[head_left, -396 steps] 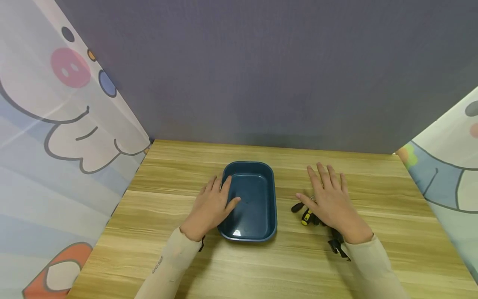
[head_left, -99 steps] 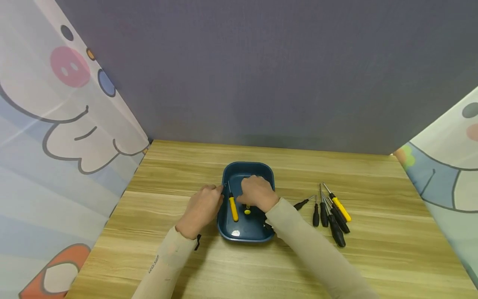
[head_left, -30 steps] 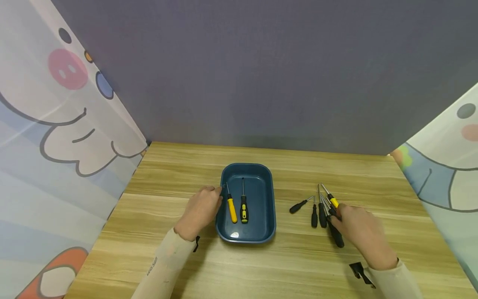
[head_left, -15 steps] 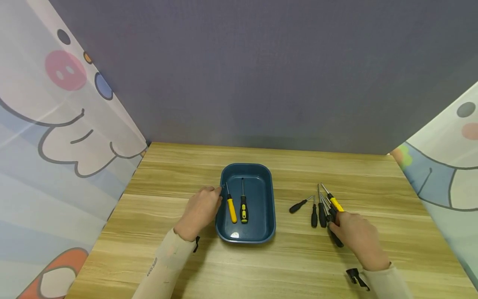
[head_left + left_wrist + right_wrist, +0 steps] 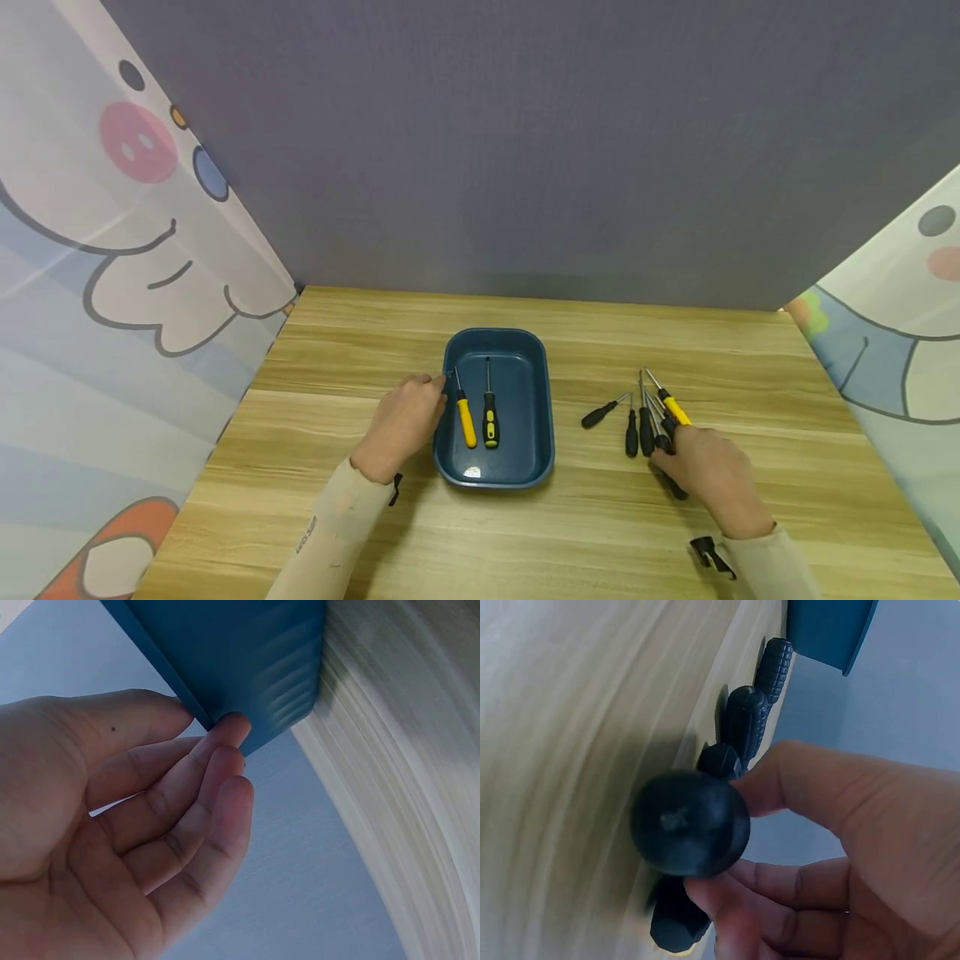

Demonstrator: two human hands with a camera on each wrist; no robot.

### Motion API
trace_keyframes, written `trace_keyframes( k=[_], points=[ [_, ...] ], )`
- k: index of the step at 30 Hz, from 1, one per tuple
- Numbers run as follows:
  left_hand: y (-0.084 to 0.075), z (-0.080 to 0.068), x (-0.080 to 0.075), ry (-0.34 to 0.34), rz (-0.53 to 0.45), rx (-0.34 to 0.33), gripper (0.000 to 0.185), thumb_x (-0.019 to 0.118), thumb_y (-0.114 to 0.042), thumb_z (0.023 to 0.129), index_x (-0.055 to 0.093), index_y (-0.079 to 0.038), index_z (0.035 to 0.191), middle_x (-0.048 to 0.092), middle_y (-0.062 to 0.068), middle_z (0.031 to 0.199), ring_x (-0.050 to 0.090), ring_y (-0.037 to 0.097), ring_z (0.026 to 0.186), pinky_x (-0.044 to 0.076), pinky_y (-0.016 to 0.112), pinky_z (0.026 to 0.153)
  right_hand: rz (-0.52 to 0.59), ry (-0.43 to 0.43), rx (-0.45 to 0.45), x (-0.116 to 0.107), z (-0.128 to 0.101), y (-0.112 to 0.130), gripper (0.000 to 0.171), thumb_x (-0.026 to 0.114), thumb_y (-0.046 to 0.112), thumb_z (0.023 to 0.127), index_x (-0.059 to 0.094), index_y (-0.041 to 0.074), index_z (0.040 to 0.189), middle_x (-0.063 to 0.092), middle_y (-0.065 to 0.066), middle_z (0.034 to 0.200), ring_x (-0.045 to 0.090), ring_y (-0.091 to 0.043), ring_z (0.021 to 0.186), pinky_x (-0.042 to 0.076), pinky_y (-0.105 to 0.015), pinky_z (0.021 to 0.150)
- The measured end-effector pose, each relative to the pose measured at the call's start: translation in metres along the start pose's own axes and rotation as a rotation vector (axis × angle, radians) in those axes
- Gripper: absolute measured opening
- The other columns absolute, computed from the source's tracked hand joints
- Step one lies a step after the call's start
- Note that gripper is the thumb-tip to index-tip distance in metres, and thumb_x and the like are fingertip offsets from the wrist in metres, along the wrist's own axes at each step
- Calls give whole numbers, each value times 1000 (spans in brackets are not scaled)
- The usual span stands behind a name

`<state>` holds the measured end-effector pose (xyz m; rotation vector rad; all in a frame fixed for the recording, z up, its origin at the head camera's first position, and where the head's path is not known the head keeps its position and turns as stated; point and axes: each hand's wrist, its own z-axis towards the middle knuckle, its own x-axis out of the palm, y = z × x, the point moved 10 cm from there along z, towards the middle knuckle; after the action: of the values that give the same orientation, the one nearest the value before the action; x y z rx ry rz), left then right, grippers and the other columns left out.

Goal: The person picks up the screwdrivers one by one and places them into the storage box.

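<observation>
My left hand (image 5: 401, 421) pinches the left rim of a blue plastic tray (image 5: 517, 417) between thumb and fingers; the left wrist view shows the thumb on the tray's edge (image 5: 187, 697). Inside the tray lie a yellow-handled screwdriver (image 5: 467, 421) and a black-and-yellow screwdriver (image 5: 491, 421). At the right, my right hand (image 5: 708, 473) pinches the thick handle of a black screwdriver (image 5: 694, 825), low over the table. Part of that handle is hidden by the hand in the head view. A yellow screwdriver (image 5: 673, 408) lies just beyond the fingers, its handle end covered.
Left of the right hand lie more black-handled screwdrivers: a short slanted one (image 5: 597, 416), a slim one (image 5: 632, 437) and a longer one (image 5: 647, 433). All rest on a wood-grain table (image 5: 585, 517). A grey panel (image 5: 525, 167) stands along the table's back edge.
Since the oldest frame, two screwdrivers have come into the tray. The right hand has left the tray for the pile, then shifted slightly left onto the black handle. The left hand stays at the rim.
</observation>
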<state>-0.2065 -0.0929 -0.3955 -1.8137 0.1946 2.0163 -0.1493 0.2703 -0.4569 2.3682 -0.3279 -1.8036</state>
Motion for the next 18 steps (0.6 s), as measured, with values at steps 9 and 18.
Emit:
trace_keyframes(
  k=[9,18],
  points=[
    [0,1,-1,14,5,2,20,71,-8,92,69,2,109,64,9,84,64,25,76,56,36,58,35,9,23,0,-2,-1,43,70,33,90,50,12,59,46,-2,54,42,-13,43,32,-22,39],
    [-1,1,-1,19,3,1,19,71,-8,92,70,3,109,65,10,85,65,26,76,56,38,58,37,-64,-32,-16,-2,13,41,69,32,87,48,14,57,42,2,50,35,-10,40,27,-22,36]
  ],
)
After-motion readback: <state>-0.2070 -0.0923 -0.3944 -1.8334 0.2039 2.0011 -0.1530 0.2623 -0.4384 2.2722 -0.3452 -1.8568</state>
